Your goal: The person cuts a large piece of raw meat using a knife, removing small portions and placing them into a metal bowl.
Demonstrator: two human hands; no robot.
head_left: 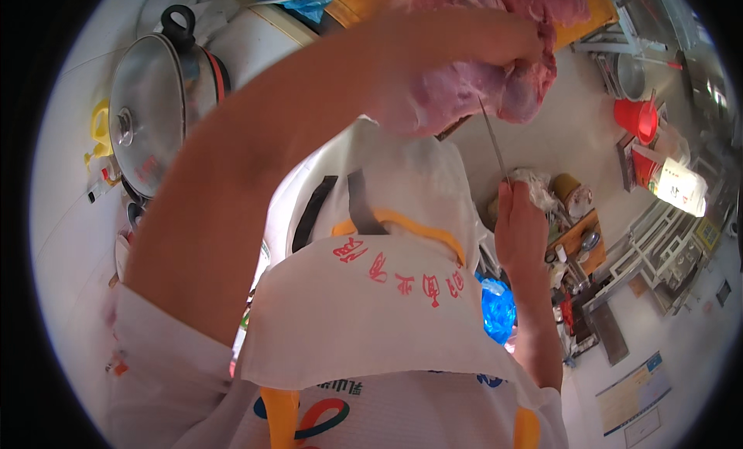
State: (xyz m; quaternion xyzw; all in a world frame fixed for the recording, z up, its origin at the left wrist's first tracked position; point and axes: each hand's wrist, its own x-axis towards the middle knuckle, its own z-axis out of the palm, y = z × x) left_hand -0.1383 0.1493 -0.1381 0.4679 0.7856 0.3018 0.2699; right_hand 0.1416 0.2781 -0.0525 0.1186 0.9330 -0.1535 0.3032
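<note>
I see a person in a white apron [364, 317] who works on a large piece of raw pink meat [445, 101]. The meat is in front of the person, at the upper middle of the view, by an orange-yellow surface [597, 20]. The left hand [507, 43] lies over the top of the meat, with the arm crossing before the body. Its fingers are blurred and partly hidden, so I cannot tell whether they grip the meat or only press on it. The right hand [520, 213] is lower and to the right, with fingers closed around the handle of a thin knife [492, 138]. The blade points upward to the near edge of the meat. At left there is a pot with a glass lid [151, 112]; at right, a red container [636, 119].
</note>
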